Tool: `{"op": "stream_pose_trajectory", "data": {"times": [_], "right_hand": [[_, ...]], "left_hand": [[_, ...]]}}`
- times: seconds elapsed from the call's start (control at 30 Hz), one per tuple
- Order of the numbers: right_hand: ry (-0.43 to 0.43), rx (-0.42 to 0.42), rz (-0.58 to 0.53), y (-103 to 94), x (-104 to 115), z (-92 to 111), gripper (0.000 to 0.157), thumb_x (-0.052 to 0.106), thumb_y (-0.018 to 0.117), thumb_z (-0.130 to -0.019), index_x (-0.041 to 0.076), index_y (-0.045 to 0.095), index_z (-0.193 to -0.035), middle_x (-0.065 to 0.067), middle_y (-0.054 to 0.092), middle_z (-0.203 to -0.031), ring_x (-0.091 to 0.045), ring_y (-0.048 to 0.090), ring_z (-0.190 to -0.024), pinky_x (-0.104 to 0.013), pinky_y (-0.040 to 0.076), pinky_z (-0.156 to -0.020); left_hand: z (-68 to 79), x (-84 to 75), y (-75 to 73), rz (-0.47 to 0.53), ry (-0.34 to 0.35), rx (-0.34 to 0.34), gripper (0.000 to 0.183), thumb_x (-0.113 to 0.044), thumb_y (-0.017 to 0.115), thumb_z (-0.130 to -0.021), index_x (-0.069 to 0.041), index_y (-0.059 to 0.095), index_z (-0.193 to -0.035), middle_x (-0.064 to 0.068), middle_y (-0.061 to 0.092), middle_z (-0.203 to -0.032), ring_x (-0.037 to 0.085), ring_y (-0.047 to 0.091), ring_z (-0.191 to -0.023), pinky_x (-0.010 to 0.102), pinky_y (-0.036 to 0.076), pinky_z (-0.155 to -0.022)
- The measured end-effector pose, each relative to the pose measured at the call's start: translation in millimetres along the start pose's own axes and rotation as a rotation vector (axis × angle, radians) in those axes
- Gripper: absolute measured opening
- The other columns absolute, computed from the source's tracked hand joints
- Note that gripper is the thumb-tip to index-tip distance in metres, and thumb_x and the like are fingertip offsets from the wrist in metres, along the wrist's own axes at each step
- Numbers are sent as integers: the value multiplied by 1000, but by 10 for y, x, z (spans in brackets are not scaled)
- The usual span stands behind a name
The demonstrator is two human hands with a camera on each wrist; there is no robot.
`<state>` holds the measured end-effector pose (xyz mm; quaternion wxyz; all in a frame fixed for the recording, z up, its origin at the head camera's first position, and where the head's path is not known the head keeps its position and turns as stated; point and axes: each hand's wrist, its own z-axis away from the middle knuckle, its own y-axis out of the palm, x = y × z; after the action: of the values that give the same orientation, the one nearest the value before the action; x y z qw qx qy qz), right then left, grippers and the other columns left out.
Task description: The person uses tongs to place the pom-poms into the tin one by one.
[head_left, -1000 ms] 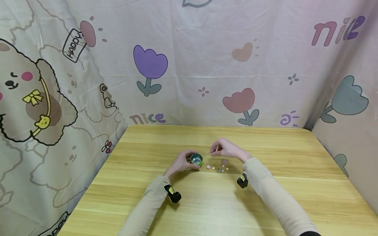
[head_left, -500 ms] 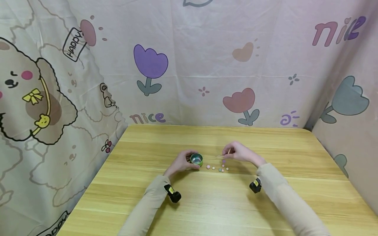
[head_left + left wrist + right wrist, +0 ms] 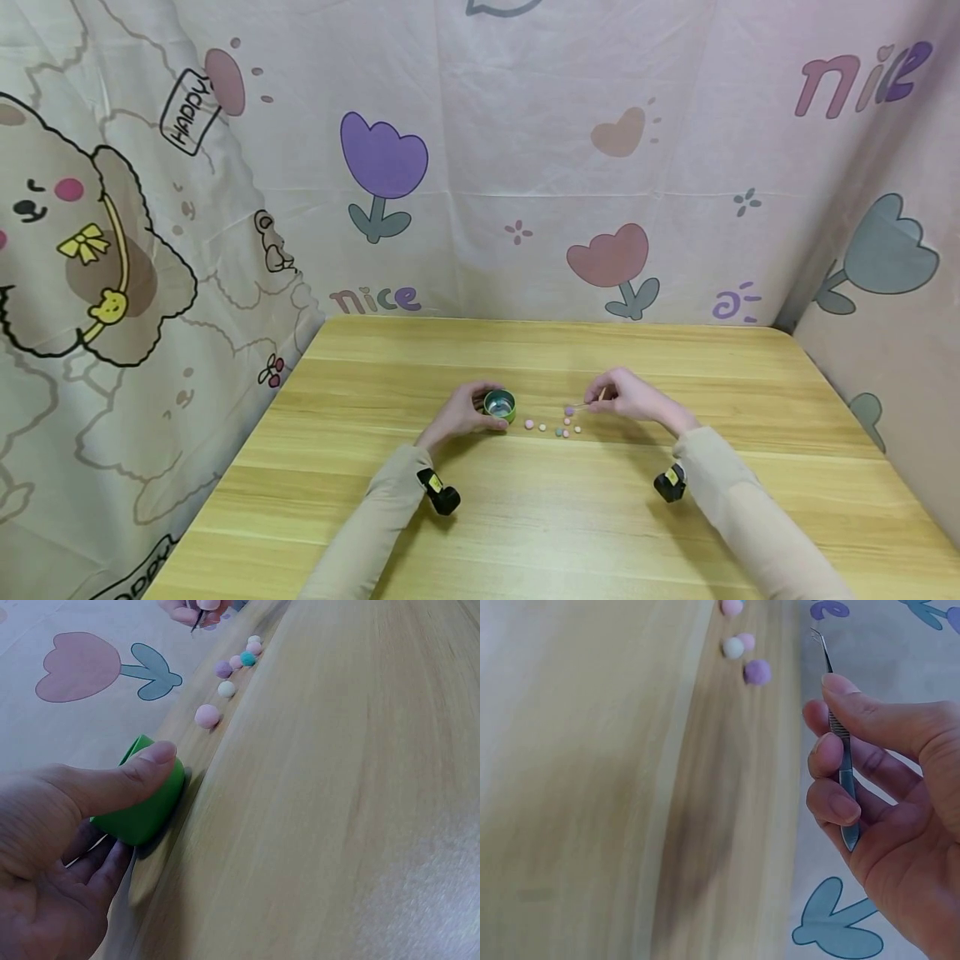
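In the left wrist view, the left hand (image 3: 41, 825) grips a green cup (image 3: 150, 814); 7 small fuzzy balls (image 3: 208, 716) lie on the table (image 3: 337, 765) beyond it.

In the right wrist view, the right hand (image 3: 909, 825) pinches tweezers (image 3: 846, 781), their tips apart from the purple ball (image 3: 757, 673) and holding nothing.

In the head view, the cup stands just left of the balls, the right hand to the right of them, the tweezers pointing toward the purple ball. The step in hand looks like lining the tips up with that ball; the next move would call for lowering them and squeezing gently.
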<state>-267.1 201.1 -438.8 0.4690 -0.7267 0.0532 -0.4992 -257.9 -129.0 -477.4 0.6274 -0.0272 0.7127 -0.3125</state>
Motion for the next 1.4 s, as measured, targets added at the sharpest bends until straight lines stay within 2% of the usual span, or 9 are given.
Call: {"op": "stream_pose_trajectory", "data": {"times": [0.33, 0.57, 0.93, 1.4], "right_hand": [[26, 36, -25, 14, -61, 80, 4, 5, 72, -89, 1, 73, -90, -9, 74, -86, -12, 63, -71, -19, 53, -62], [-2, 72, -14, 23, -90, 101, 3, -1, 73, -87, 0, 74, -89, -12, 75, -85, -13, 66, -71, -19, 55, -63], [70, 111, -30, 16, -117, 133, 3, 4, 73, -87, 3, 74, -90, -5, 74, -85, -7, 61, -72, -18, 53, -63], [78, 115, -32, 39, -141, 132, 4, 4, 74, -87, 3, 74, -90, -6, 75, -86, -8, 61, -73, -19, 53, -64]], "left_hand": [[-2, -1, -5, 0, 11, -4, 65, -5, 86, -76, 3, 57, -134, 23, 64, -131, 39, 62, -122, 50, 49, -110], [3, -2, -5, -23, -5, -3, 66, -6, 87, -75, 2, 57, -134, 21, 64, -131, 36, 62, -122, 47, 50, -110], [-3, -11, 3, -7, -28, -13, 67, -7, 87, -75, 0, 57, -135, 19, 65, -132, 34, 62, -122, 46, 50, -110], [-2, 4, 8, -17, -17, -6, 67, -6, 87, -75, 2, 57, -135, 20, 64, -132, 35, 62, -123, 46, 50, -110]]}}
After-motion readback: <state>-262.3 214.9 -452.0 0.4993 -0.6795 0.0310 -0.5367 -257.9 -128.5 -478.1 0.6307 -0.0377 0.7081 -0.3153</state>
